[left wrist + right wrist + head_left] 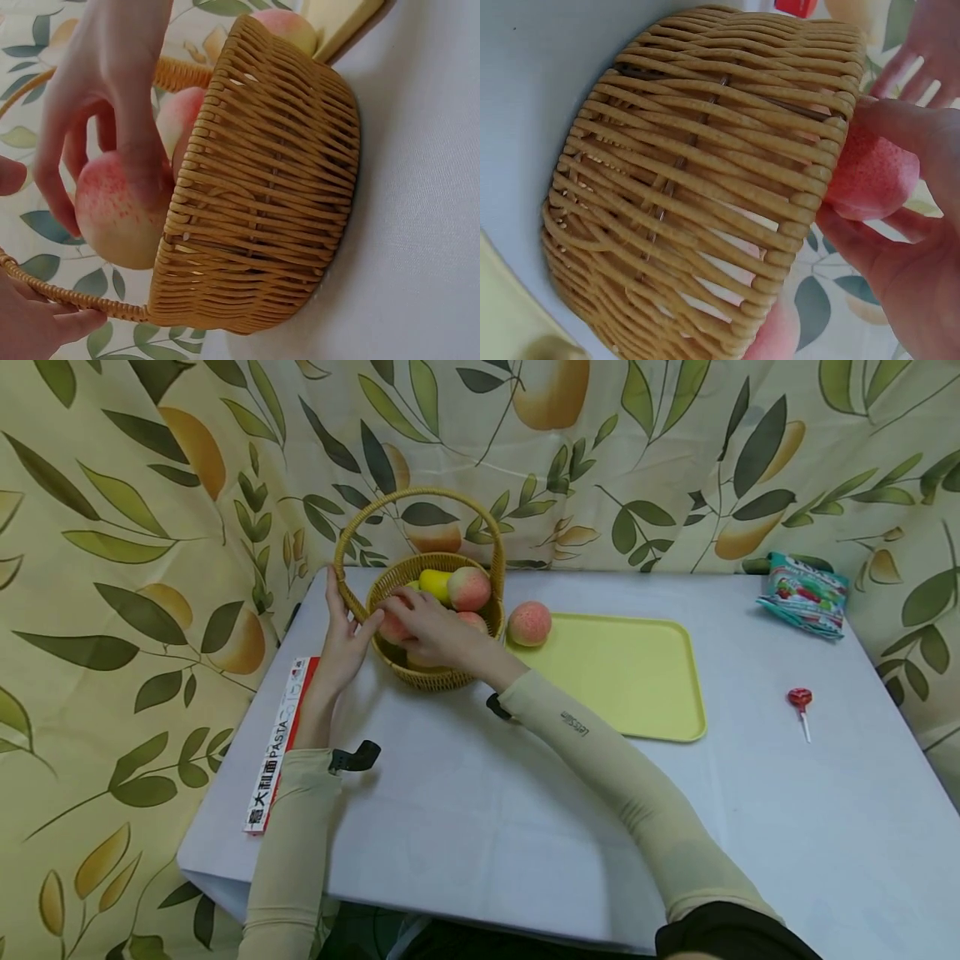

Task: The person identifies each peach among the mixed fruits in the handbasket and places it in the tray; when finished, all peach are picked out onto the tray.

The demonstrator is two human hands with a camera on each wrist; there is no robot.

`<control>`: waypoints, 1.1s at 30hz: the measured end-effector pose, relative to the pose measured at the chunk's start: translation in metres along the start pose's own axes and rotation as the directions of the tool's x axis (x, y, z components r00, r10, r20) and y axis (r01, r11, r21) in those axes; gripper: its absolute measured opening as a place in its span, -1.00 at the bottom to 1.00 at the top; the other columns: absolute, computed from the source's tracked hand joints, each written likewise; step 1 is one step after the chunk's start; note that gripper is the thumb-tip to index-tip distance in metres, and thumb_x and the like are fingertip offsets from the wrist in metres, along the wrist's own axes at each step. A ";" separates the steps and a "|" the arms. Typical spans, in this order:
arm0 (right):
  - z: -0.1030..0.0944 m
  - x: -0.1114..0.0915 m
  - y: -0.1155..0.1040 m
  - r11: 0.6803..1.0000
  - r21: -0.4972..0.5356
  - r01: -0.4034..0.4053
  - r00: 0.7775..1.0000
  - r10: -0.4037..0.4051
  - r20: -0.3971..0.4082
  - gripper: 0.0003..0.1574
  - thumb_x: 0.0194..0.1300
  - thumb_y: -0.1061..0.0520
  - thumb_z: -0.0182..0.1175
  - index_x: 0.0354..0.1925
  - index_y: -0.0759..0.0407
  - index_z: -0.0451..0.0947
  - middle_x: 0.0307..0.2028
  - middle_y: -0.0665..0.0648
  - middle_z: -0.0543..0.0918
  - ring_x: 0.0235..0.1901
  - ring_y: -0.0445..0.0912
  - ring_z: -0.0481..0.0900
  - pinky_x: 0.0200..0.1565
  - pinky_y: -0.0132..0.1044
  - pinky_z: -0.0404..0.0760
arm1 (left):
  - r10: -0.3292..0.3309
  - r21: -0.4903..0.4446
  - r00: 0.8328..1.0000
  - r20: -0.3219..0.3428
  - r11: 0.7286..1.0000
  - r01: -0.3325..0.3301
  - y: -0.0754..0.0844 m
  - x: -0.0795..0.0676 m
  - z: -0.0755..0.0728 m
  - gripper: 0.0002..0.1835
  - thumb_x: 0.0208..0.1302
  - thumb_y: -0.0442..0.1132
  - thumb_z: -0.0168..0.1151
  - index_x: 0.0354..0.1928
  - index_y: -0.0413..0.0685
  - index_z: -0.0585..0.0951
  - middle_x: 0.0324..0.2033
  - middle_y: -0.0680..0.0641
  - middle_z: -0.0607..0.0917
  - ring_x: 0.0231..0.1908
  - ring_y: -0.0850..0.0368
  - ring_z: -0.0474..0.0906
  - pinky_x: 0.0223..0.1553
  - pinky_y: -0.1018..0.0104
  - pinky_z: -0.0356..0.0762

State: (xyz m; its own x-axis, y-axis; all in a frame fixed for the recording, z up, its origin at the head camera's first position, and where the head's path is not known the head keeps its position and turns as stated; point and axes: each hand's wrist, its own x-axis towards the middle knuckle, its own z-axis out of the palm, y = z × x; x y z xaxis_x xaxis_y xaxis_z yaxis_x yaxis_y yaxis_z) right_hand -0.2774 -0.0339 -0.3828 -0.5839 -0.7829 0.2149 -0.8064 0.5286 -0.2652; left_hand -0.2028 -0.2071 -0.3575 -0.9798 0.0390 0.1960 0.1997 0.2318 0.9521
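A woven basket (pixel 442 681) with a tall looped handle (pixel 420 492) stands near the back of the table. My left hand (pixel 341 652) holds the left side of the handle, thumb and fingers on either side of it. My right hand (pixel 435 631) reaches over the basket and grips a pink peach (pixel 112 217) at the rim, fingers spread around it. Another peach (pixel 470 588) and a yellow fruit (pixel 435 583) lie inside; more fruit is partly hidden by the right hand. Outside, a peach (pixel 529 623) sits on the left corner of a yellow tray (pixel 630 677).
A red and white pasta box (pixel 281 747) lies on the left side of the table, partly behind the left forearm. On the right are a red lollipop (pixel 800 700) and a teal snack bag (pixel 806 596). A patterned curtain (pixel 600 468) hangs behind.
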 end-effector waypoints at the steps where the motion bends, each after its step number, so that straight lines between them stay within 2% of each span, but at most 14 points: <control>1: 0.000 -0.001 0.001 1.000 0.002 0.004 1.000 -0.004 -0.005 -0.32 0.42 0.14 0.22 0.43 0.06 0.29 0.38 0.22 0.35 0.32 0.09 0.38 0.43 -0.02 0.38 | 0.000 0.000 1.000 0.000 1.000 0.000 -0.001 0.000 0.000 0.01 0.53 -0.32 0.07 0.63 0.01 -0.48 0.65 -0.07 -0.48 0.66 0.00 -0.47 0.63 -0.19 -0.17; 7: -0.003 -0.005 0.004 1.000 -0.012 0.023 0.999 -0.023 -0.038 -0.25 0.36 0.22 0.25 0.45 0.09 0.28 0.39 0.24 0.35 0.33 0.08 0.39 0.43 -0.02 0.39 | 0.010 -0.005 1.000 -0.001 1.000 -0.010 -0.002 0.001 -0.001 0.03 0.53 -0.30 0.09 0.63 0.06 -0.47 0.65 -0.06 -0.47 0.66 -0.01 -0.47 0.63 -0.22 -0.17; 14: -0.012 -0.017 0.004 0.999 0.009 -0.036 0.999 0.037 -0.036 -0.23 0.39 0.15 0.27 0.47 -0.02 0.25 0.43 0.21 0.32 0.30 0.13 0.47 0.29 -0.04 0.60 | 0.010 0.001 1.000 0.000 1.000 -0.010 -0.001 0.000 -0.001 0.04 0.52 -0.23 0.11 0.63 0.08 -0.47 0.65 -0.05 -0.47 0.66 0.01 -0.47 0.63 -0.19 -0.14; 22: -0.026 -0.040 0.009 0.999 0.026 -0.024 0.997 0.026 -0.074 -0.25 0.44 0.06 0.28 0.47 0.12 0.26 0.40 0.27 0.35 0.37 0.10 0.42 0.37 -0.07 0.52 | 0.019 0.003 1.000 0.006 1.000 -0.019 -0.001 0.001 0.000 0.05 0.51 -0.22 0.12 0.63 0.03 -0.47 0.65 -0.07 -0.48 0.65 0.01 -0.49 0.63 -0.19 -0.16; 28: -0.032 -0.062 0.019 0.997 0.058 -0.049 0.993 0.055 -0.101 -0.27 0.43 0.01 0.29 0.44 0.10 0.28 0.43 0.27 0.33 0.43 0.11 0.35 0.45 0.00 0.42 | 0.028 0.016 1.000 -0.002 0.999 -0.028 -0.020 0.010 -0.002 0.06 0.51 -0.18 0.13 0.63 0.15 -0.49 0.64 0.00 -0.50 0.65 0.06 -0.51 0.63 -0.18 -0.17; 33: -0.035 -0.077 0.025 0.993 0.098 -0.071 0.989 0.083 -0.122 -0.28 0.43 0.01 0.29 0.42 0.09 0.29 0.40 0.22 0.32 0.36 0.14 0.37 0.41 0.05 0.44 | 0.018 0.045 1.000 -0.016 0.999 -0.017 -0.029 0.011 -0.004 0.07 0.51 -0.13 0.15 0.62 0.25 -0.50 0.64 0.06 -0.49 0.65 0.09 -0.49 0.64 -0.16 -0.18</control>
State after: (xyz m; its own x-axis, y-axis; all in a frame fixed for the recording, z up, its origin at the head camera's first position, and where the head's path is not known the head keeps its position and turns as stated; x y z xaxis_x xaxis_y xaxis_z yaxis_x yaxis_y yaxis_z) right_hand -0.2563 0.0509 -0.3728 -0.6558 -0.6904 0.3055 -0.7498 0.5484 -0.3702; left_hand -0.2197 -0.2173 -0.3823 -0.9759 0.0277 0.2163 0.2155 0.2749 0.9370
